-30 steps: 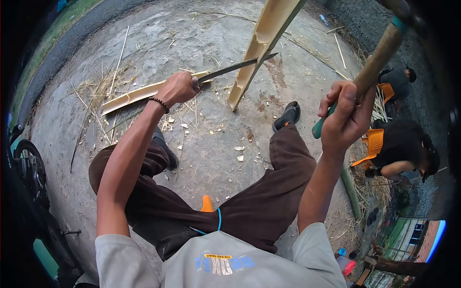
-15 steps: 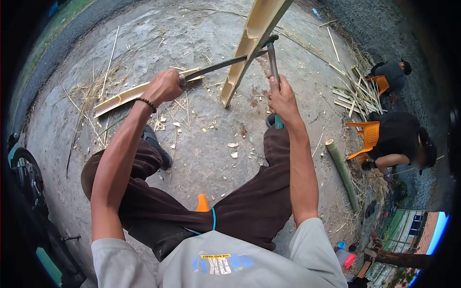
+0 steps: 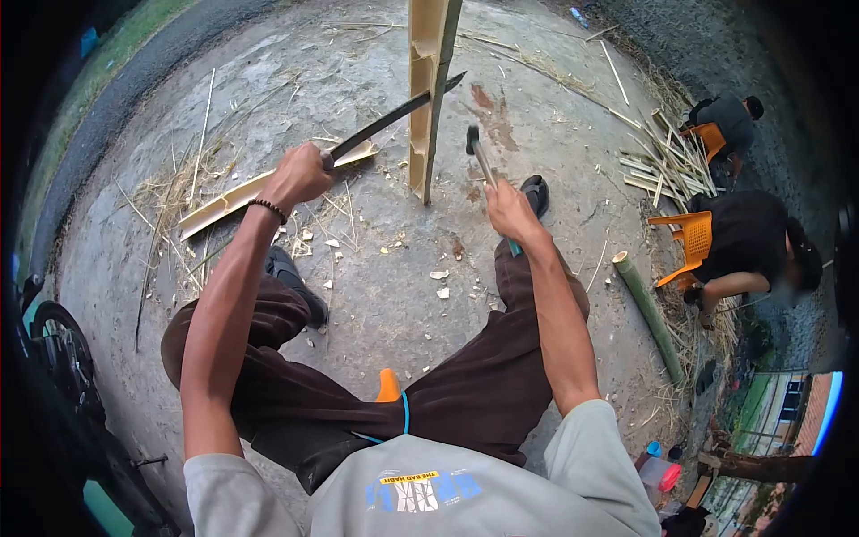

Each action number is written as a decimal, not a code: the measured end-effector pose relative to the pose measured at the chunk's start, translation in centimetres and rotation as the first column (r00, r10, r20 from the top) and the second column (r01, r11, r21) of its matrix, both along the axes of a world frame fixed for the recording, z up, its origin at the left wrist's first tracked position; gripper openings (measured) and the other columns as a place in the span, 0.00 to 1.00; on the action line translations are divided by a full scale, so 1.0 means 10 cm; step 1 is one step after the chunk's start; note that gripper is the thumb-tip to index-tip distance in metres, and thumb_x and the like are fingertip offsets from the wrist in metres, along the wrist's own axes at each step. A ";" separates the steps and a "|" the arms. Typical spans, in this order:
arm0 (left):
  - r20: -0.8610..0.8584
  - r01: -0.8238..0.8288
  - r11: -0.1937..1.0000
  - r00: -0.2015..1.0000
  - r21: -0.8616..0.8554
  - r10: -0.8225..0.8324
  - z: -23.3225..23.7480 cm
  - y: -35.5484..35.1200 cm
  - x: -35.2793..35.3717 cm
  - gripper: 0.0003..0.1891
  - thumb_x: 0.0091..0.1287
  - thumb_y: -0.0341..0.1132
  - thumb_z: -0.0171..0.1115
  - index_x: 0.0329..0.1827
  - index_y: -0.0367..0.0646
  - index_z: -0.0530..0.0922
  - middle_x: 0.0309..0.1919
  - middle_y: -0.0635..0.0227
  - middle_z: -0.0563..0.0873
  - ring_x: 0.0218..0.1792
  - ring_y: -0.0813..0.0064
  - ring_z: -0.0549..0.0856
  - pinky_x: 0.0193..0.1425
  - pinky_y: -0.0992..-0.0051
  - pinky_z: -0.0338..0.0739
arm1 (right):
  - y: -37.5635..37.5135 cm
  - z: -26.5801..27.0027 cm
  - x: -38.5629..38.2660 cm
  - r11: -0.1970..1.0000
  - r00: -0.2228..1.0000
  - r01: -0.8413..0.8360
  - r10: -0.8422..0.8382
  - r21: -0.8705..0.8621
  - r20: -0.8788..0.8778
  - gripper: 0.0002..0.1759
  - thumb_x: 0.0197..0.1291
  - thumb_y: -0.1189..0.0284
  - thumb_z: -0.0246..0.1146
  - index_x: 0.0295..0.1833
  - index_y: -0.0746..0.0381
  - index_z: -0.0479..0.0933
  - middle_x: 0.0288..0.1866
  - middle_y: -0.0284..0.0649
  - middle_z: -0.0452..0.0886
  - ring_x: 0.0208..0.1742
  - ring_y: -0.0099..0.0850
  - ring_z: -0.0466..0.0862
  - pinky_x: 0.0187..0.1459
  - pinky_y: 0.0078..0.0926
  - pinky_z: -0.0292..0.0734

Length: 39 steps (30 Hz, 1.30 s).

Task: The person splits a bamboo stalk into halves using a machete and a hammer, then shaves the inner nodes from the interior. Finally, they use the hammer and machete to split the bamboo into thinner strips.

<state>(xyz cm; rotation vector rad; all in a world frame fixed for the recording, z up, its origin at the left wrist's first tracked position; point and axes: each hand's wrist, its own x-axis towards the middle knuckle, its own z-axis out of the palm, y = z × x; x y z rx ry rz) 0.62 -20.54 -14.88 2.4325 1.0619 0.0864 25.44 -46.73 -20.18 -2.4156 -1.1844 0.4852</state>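
Observation:
My left hand (image 3: 302, 176) is closed round the handle of a long dark machete (image 3: 380, 123). Its blade crosses an upright split bamboo piece (image 3: 419, 134), with the tip showing past the right edge. My right hand (image 3: 512, 213) grips a hammer (image 3: 483, 163) whose head is raised to the right of the bamboo, apart from the blade. On the ground behind my left hand lies another split bamboo half (image 3: 224, 204).
Two people sit at the right on orange chairs (image 3: 695, 240), near a pile of bamboo strips (image 3: 658, 170). A green bamboo pole (image 3: 649, 313) lies right of my leg. Wood chips (image 3: 438, 275) scatter the concrete. A motorbike (image 3: 67, 358) stands at the left.
The bamboo has swung from a slant to nearly upright. The hammer has moved left and down, away from the machete tip, which now points higher. My right foot has come into view.

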 end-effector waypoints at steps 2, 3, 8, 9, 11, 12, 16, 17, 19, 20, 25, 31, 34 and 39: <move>0.133 0.017 0.999 0.991 0.030 -0.021 -0.20 0.24 -0.07 0.17 0.62 0.37 0.59 0.25 0.27 0.76 0.22 0.42 0.81 0.25 0.57 0.84 0.32 0.56 0.73 | -0.26 -0.43 0.13 0.997 0.998 -0.067 0.067 -0.027 -0.021 0.24 0.76 0.59 0.50 0.52 0.74 0.71 0.30 0.60 0.82 0.32 0.57 0.84 0.40 0.52 0.78; 0.066 -0.003 0.998 0.998 0.056 0.000 -0.16 0.27 -0.09 0.16 0.61 0.36 0.60 0.25 0.27 0.76 0.21 0.44 0.80 0.24 0.61 0.83 0.31 0.57 0.72 | -0.30 -0.27 -0.01 0.998 0.965 0.054 -0.048 0.015 -0.259 0.24 0.76 0.58 0.50 0.52 0.72 0.72 0.28 0.54 0.81 0.27 0.48 0.83 0.33 0.46 0.78; -0.062 0.013 0.999 0.998 0.044 -0.010 -0.10 0.31 -0.08 0.17 0.63 0.37 0.58 0.23 0.29 0.73 0.15 0.53 0.73 0.18 0.70 0.75 0.24 0.60 0.67 | -0.15 0.95 -0.07 0.798 0.858 0.367 -0.092 0.477 -0.506 0.19 0.78 0.56 0.49 0.49 0.63 0.70 0.23 0.30 0.69 0.17 0.18 0.70 0.16 0.20 0.63; -0.071 0.019 0.999 0.997 0.040 -0.016 -0.07 0.30 -0.06 0.17 0.63 0.37 0.58 0.23 0.29 0.73 0.15 0.53 0.73 0.18 0.70 0.75 0.24 0.60 0.67 | -0.13 1.29 -0.10 0.737 0.892 0.333 -0.043 0.589 -0.450 0.19 0.79 0.56 0.48 0.49 0.63 0.69 0.22 0.29 0.66 0.16 0.17 0.68 0.16 0.19 0.62; -0.073 -0.006 1.000 0.997 0.022 0.007 -0.05 0.24 -0.03 0.18 0.63 0.37 0.57 0.22 0.28 0.72 0.15 0.50 0.74 0.18 0.67 0.74 0.25 0.59 0.67 | -0.08 1.72 -0.13 0.595 0.947 0.236 0.038 0.769 -0.320 0.19 0.79 0.56 0.48 0.48 0.63 0.68 0.21 0.27 0.63 0.16 0.15 0.65 0.16 0.17 0.61; -0.075 -0.001 1.000 0.997 0.020 0.003 -0.06 0.23 -0.01 0.18 0.63 0.37 0.57 0.22 0.28 0.72 0.15 0.50 0.74 0.18 0.67 0.74 0.25 0.59 0.67 | -0.05 1.80 -0.11 0.512 0.967 0.176 0.069 0.841 -0.245 0.19 0.79 0.56 0.48 0.48 0.63 0.68 0.21 0.27 0.63 0.16 0.15 0.65 0.17 0.16 0.61; -0.079 0.031 0.997 0.997 0.070 -0.025 0.01 0.14 0.09 0.18 0.64 0.36 0.56 0.23 0.27 0.73 0.17 0.46 0.76 0.19 0.63 0.78 0.26 0.57 0.68 | 0.14 1.01 -0.13 0.840 0.981 0.147 -0.192 0.523 0.033 0.16 0.78 0.62 0.47 0.47 0.65 0.66 0.29 0.63 0.79 0.31 0.61 0.83 0.29 0.53 0.73; -0.096 0.017 0.997 0.995 0.077 -0.010 0.00 0.09 0.09 0.17 0.64 0.36 0.56 0.24 0.27 0.73 0.18 0.45 0.76 0.20 0.63 0.80 0.27 0.57 0.69 | 0.17 0.55 0.02 0.964 0.988 0.066 -0.099 0.259 0.117 0.18 0.78 0.59 0.46 0.48 0.66 0.66 0.33 0.67 0.80 0.42 0.68 0.80 0.40 0.61 0.71; -0.040 0.059 0.994 0.998 0.093 -0.055 -0.11 0.09 0.06 0.16 0.63 0.35 0.56 0.24 0.28 0.74 0.19 0.44 0.77 0.21 0.62 0.81 0.28 0.57 0.69 | 0.14 0.21 0.08 0.952 0.994 0.078 -0.097 0.297 0.049 0.21 0.77 0.58 0.47 0.45 0.68 0.70 0.34 0.64 0.81 0.40 0.67 0.80 0.42 0.61 0.70; 0.036 0.062 0.992 0.997 0.112 -0.066 -0.12 0.16 0.06 0.15 0.63 0.35 0.56 0.25 0.28 0.74 0.19 0.44 0.77 0.22 0.62 0.82 0.28 0.57 0.70 | 0.22 0.35 0.16 0.948 0.995 0.053 -0.077 0.313 0.066 0.21 0.77 0.58 0.47 0.45 0.68 0.70 0.34 0.64 0.81 0.40 0.67 0.80 0.42 0.61 0.70; -0.011 0.034 0.988 0.999 0.151 -0.033 -0.07 0.14 0.04 0.16 0.63 0.36 0.56 0.25 0.27 0.75 0.22 0.40 0.79 0.24 0.50 0.83 0.33 0.54 0.73 | 0.04 1.32 -0.13 0.839 0.992 0.125 -0.114 0.529 -0.053 0.23 0.77 0.54 0.49 0.43 0.66 0.72 0.24 0.47 0.78 0.27 0.43 0.83 0.33 0.42 0.75; -0.070 0.071 0.990 0.996 0.118 -0.063 0.08 0.07 0.11 0.17 0.64 0.36 0.57 0.26 0.27 0.76 0.24 0.38 0.80 0.30 0.45 0.85 0.37 0.54 0.75 | 0.26 0.53 0.17 0.847 0.964 0.026 -0.161 0.531 0.210 0.22 0.77 0.56 0.49 0.45 0.67 0.73 0.23 0.50 0.77 0.22 0.49 0.80 0.27 0.39 0.75; -0.018 0.050 0.973 0.999 0.225 -0.047 -0.09 0.13 0.12 0.13 0.58 0.35 0.61 0.28 0.28 0.78 0.25 0.40 0.82 0.30 0.52 0.86 0.38 0.55 0.76 | 0.24 0.52 0.18 0.958 0.980 0.044 -0.096 0.282 0.172 0.24 0.78 0.55 0.48 0.46 0.67 0.74 0.24 0.51 0.78 0.26 0.50 0.82 0.32 0.42 0.76; -0.075 0.091 0.987 0.994 0.134 -0.082 -0.09 0.17 0.06 0.17 0.64 0.36 0.58 0.25 0.26 0.76 0.22 0.41 0.80 0.26 0.50 0.85 0.33 0.53 0.74 | 0.03 1.69 -0.08 0.708 0.994 0.047 0.038 0.704 -0.104 0.21 0.78 0.51 0.48 0.43 0.60 0.66 0.23 0.26 0.64 0.16 0.12 0.64 0.15 0.16 0.60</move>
